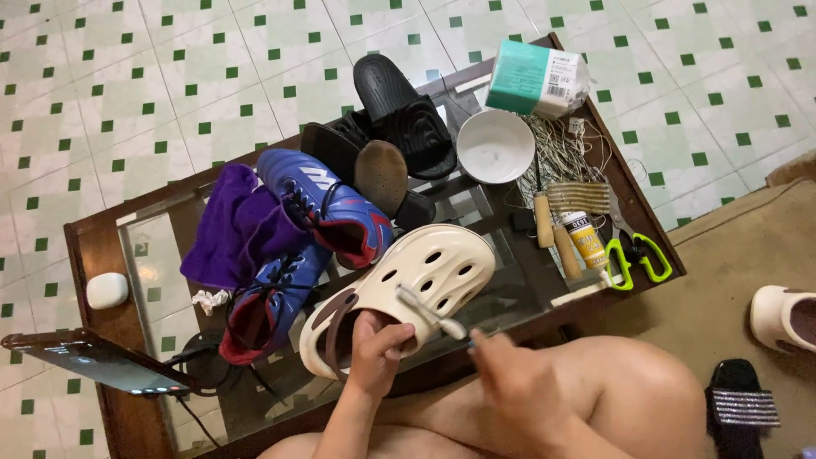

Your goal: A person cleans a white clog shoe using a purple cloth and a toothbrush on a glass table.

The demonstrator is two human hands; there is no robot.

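Table's a dark wood frame with a glass top [153, 255], sitting on a white floor with little green squares [170, 76]. Two blue sports shoes with red lining, one [327, 204] lying over the other [272, 302], and a purple cloth [234, 229] bunched beside them. Behind those, a pair of black slides [399, 106] and a brown insole [381, 176]. White bowl [495, 146] next to a teal-and-white pack [535, 78], tangled string [565, 149] under that. Also green-handled scissors [637, 255], a yellow glue tube [586, 242], a wooden-handled brush [578, 197], a small white case [107, 290] and a phone on a stand [93, 361].
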